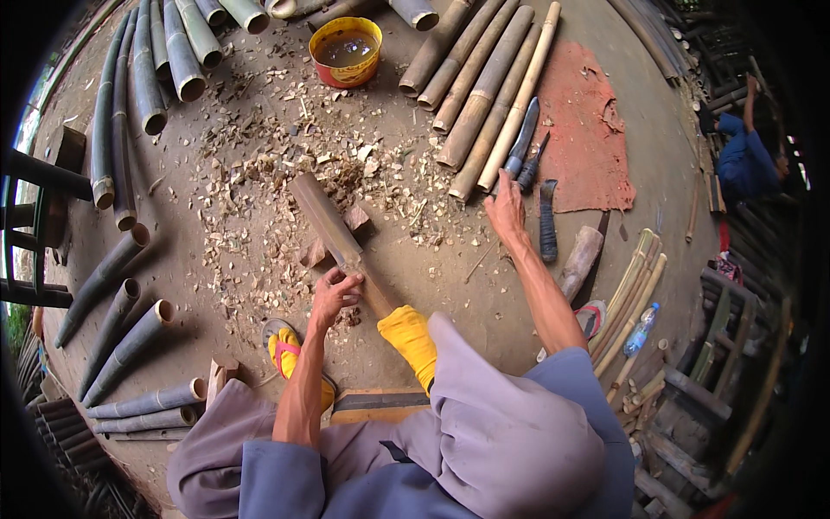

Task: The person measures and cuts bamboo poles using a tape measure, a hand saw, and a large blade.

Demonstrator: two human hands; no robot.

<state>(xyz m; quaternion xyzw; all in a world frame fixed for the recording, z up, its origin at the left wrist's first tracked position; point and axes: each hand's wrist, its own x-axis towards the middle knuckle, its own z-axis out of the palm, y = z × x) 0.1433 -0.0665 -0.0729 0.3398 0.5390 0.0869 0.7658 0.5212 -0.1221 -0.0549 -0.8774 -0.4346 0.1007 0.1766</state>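
A split length of brown bamboo [322, 218] slants in front of me, its far part propped by small wooden blocks [355, 217]. My foot in a yellow sock [405, 336] presses on its near end. Beside the bamboo's left edge is my left hand [335, 294], fingers loosely bent and apart, seemingly touching it without a grip. My right hand [507, 208] reaches forward with fingers stretched out, at the handle end of a long blade-like tool [523, 137]. A dark pointed knife [533, 163] lies next to that tool. Closer to me is a curved tool with a wrapped handle [547, 221].
Bamboo poles [484, 99] lie at the far middle, with more poles [145, 73] at left. Wood chips [259, 186] cover the ground. A yellow-red bucket of liquid [346, 54], a red cloth [588, 130], a plastic bottle [641, 329] and another person [748, 160] are around.
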